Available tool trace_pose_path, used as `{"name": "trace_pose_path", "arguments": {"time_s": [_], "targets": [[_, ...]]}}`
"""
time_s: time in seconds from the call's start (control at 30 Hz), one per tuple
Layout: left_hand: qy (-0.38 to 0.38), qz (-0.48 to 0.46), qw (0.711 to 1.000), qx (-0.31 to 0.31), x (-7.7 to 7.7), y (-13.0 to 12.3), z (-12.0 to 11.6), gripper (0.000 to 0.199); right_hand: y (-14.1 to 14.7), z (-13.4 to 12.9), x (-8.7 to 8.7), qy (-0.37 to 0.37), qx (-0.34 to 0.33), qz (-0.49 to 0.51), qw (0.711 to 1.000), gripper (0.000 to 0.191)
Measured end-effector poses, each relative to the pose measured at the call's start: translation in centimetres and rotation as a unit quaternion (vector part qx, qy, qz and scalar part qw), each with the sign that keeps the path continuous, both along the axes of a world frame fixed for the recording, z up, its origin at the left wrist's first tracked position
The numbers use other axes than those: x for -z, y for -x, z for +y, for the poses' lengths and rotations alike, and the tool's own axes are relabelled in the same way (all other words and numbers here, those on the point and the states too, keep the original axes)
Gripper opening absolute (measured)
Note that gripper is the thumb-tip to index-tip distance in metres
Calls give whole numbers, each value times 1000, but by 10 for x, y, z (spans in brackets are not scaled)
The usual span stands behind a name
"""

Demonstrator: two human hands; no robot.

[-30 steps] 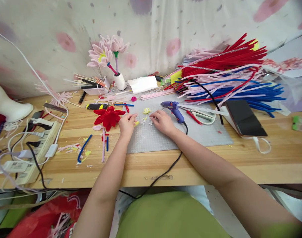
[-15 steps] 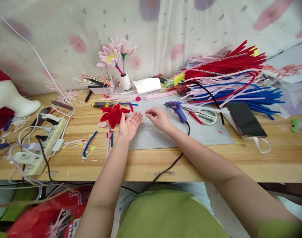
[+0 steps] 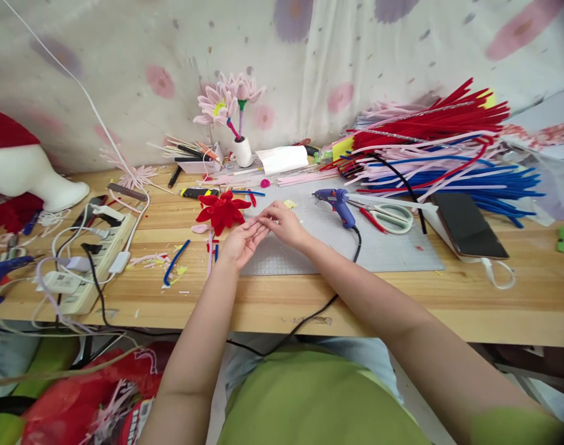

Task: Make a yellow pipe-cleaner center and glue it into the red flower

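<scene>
My left hand [image 3: 241,246] is turned palm up above the left part of the grey cutting mat [image 3: 272,266], its fingers stretched out. Over those fingers lies my right hand [image 3: 284,225], with thumb and fingertips pinched together and touching the left hand. Whatever the pinch may hold is too small to make out. Just behind my left hand a red fuzzy flower [image 3: 220,211] rests on the table. A small heap of yellow bits [image 3: 290,204] lies on the mat beyond my right hand. Farther right is a blue glue gun [image 3: 335,204].
Scissors [image 3: 393,217] and a phone [image 3: 469,224] lie to the right, before a pile of pipe cleaners [image 3: 430,145]. Pink flowers stand in a white vase [image 3: 241,152]. At left are a power strip [image 3: 99,262] and a blue pipe-cleaner piece [image 3: 176,262]. A black cord crosses the front edge.
My right hand has moved left and down onto the fingers of my left hand; before, they were apart. The yellow bits behind it now show. The view has shifted slightly left.
</scene>
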State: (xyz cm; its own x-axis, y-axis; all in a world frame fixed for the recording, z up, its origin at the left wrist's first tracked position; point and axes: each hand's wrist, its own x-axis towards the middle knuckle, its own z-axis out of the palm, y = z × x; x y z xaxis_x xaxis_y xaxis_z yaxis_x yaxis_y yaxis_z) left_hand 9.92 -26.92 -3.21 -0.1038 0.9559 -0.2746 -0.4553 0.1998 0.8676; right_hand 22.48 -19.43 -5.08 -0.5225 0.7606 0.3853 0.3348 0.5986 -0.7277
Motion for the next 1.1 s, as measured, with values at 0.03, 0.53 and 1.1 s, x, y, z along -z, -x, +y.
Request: {"name": "trace_pose_path", "arguments": {"time_s": [0.03,0.53,1.1], "targets": [[3,18,1000,-11,-1,-1,-1,25,-3,5,1,32,22,-1,999,17],[0,472,879,-60,13,12,14,39,-40,56,-7,-150,-101,-369,912,30],[-78,634,767,61,18,-19,48,29,-31,62,-16,-150,-107,-422,888,18]]}}
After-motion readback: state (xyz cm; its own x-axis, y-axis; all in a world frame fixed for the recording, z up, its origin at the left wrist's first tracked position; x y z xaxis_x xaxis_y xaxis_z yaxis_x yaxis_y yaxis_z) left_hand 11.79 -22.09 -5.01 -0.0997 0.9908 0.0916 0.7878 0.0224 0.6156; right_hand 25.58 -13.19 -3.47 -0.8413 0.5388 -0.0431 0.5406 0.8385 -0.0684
